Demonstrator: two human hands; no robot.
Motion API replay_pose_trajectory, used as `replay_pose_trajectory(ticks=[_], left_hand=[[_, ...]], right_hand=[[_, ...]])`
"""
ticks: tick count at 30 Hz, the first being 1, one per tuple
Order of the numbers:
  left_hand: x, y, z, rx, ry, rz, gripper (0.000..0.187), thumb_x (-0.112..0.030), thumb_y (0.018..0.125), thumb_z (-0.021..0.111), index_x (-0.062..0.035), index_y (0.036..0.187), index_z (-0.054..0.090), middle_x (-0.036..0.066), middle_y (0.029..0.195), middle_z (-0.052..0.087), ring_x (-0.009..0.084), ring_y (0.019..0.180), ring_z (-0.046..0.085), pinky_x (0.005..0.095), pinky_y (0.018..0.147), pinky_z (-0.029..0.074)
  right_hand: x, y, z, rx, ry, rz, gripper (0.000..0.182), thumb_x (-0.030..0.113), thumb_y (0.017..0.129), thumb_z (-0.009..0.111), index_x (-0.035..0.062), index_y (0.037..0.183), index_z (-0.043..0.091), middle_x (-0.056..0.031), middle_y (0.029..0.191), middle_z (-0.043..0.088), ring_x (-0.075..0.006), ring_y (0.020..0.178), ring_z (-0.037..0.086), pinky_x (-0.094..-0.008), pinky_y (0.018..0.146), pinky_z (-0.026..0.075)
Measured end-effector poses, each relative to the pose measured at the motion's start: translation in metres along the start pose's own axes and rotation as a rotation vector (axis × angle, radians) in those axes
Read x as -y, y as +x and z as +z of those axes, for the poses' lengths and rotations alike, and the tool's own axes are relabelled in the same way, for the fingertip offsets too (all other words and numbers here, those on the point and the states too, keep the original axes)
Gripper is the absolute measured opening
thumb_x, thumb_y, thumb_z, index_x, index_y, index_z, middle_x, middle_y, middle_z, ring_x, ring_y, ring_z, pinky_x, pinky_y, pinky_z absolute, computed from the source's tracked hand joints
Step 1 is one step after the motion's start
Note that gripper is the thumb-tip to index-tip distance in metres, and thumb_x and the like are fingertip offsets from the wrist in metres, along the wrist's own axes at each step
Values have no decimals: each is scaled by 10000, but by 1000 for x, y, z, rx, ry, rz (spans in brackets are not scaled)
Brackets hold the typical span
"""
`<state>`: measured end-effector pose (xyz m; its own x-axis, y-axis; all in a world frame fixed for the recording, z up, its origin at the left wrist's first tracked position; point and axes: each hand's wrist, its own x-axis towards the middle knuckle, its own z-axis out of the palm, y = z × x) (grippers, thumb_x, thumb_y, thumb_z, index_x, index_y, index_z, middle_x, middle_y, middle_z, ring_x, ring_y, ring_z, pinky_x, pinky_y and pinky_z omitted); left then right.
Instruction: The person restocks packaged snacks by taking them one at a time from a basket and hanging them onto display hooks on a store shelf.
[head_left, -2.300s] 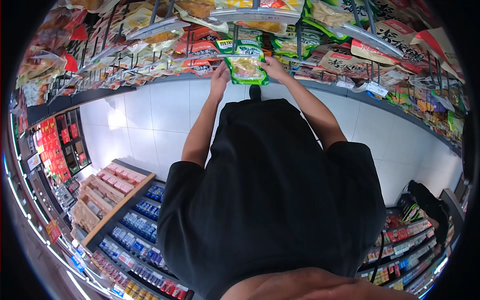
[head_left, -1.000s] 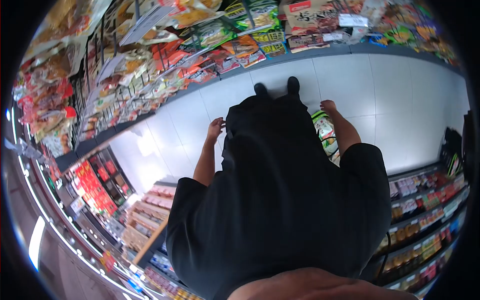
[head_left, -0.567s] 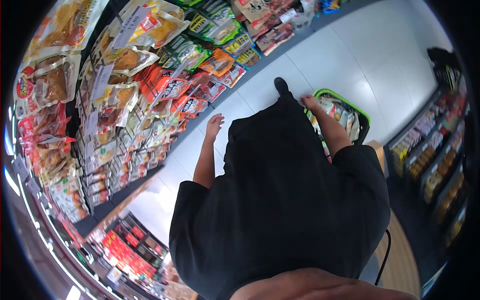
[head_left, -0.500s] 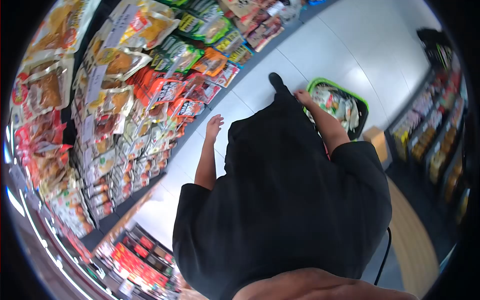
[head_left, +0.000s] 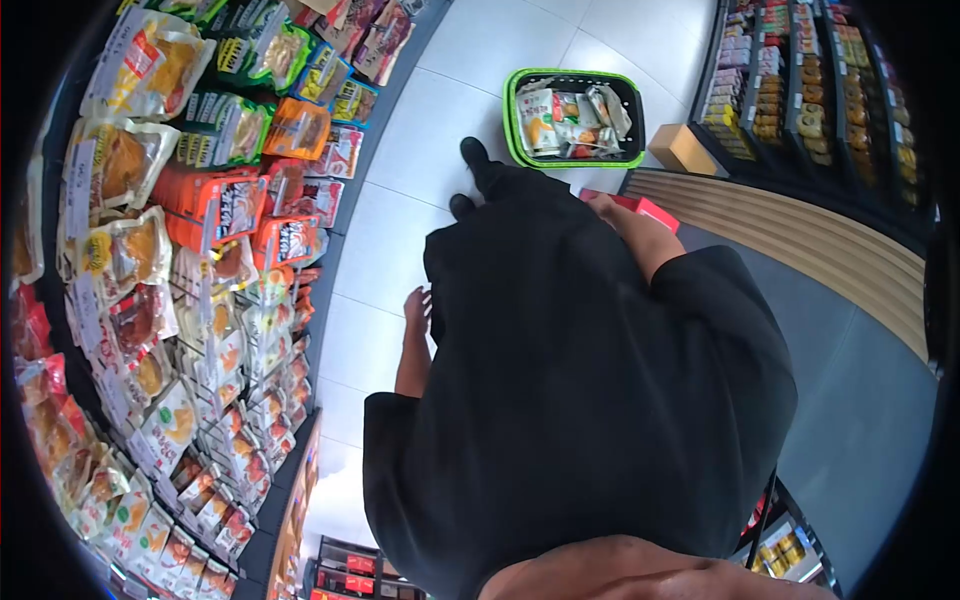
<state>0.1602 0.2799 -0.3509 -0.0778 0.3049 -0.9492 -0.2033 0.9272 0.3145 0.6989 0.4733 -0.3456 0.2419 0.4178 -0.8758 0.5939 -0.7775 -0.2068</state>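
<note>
My left hand (head_left: 418, 303) hangs low beside the black clothing, over the tiled floor. Its fingers are apart and nothing is in them. At my right hip, my right hand (head_left: 602, 206) hangs with loosely bent fingers, partly hidden against the clothing; no held item shows. Just behind that hand and forearm is a red box-like thing (head_left: 658, 213), mostly covered by the arm. Ahead on the floor stands a black shopping basket with a green rim (head_left: 575, 75), apart from both hands. Inside it lie several packaged foods (head_left: 575, 120), among them a white pouch (head_left: 541, 122).
Shelves of bagged foods (head_left: 130, 165) run along the left, with orange packets (head_left: 215, 205) near their edge. On the right are a cardboard-coloured box (head_left: 685, 149), a slatted wooden ledge (head_left: 800, 235) and racks of small packs (head_left: 810, 90). Pale floor tiles (head_left: 400, 190) lie between.
The view has turned, so the basket appears further up and left, and the left shelves have shifted. My left hand has dropped lower. More of the red thing shows behind my right arm.
</note>
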Motion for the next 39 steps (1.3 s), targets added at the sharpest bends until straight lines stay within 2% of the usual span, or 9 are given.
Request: replay_pose_trajectory(ticks=[2,4,9,13,18,26,29,36,39], left_hand=[[9,2,7,-88,-193,-6,410,-285,911,467,-128,1291,472,77,1220,568,221,1083,537,401,863,407],[7,6,12,-130,-367,-77,401,-282,914,472,-124,1282,475,74,1199,582,223,1060,559,394,847,421],[-19,33,24,8,-182,58,408,-308,921,469,-112,1279,473,76,1212,576,223,1080,555,407,889,408],[-74,31,33,-13,-227,202,372,-276,927,457,-113,1260,492,84,1180,590,233,1068,567,396,877,426],[-101,17,51,-52,-264,299,351,-251,943,433,-104,1257,487,82,1187,583,227,1076,560,406,896,420],[-24,7,95,-124,-297,3,395,-294,930,431,-117,1281,472,67,1214,568,209,1081,553,399,877,414],[-11,-23,128,-186,-299,-57,401,-293,932,418,-115,1288,469,69,1227,561,214,1088,548,392,892,408],[-31,-102,236,-324,-168,2,361,-288,947,447,-111,1256,509,79,1186,594,212,1061,571,395,883,426],[-46,-125,281,-316,-75,-60,394,-335,957,452,-98,1269,499,79,1176,595,198,1070,566,365,880,428]], right_hand=[[-3,-5,0,-21,-236,13,297,251,838,577,12,995,660,-115,897,667,-205,804,630,-315,742,490],[-1,7,7,33,147,-195,219,206,816,516,66,896,664,-81,759,634,-196,685,597,-340,650,484],[68,-57,-6,-163,-232,-599,291,244,893,527,19,1049,627,-92,974,659,-201,889,601,-317,826,459],[41,-54,-13,-37,132,-599,292,271,878,549,15,987,635,-104,908,661,-194,839,605,-328,779,469],[-9,-22,-45,48,56,-429,245,229,883,543,20,964,642,-55,870,650,-140,790,590,-289,735,473],[-14,27,-89,82,-23,-395,220,224,892,546,30,937,640,-27,790,620,-127,690,574,-275,648,476],[4,55,-110,274,-32,-212,237,228,894,539,30,970,643,-52,819,643,-145,720,598,-292,673,487],[36,156,-146,6,-269,-644,240,267,822,552,68,900,661,-152,840,667,-312,851,642,-396,790,499],[47,222,-154,38,-401,-504,253,270,818,548,83,953,654,-180,898,660,-343,884,632,-417,806,495]])
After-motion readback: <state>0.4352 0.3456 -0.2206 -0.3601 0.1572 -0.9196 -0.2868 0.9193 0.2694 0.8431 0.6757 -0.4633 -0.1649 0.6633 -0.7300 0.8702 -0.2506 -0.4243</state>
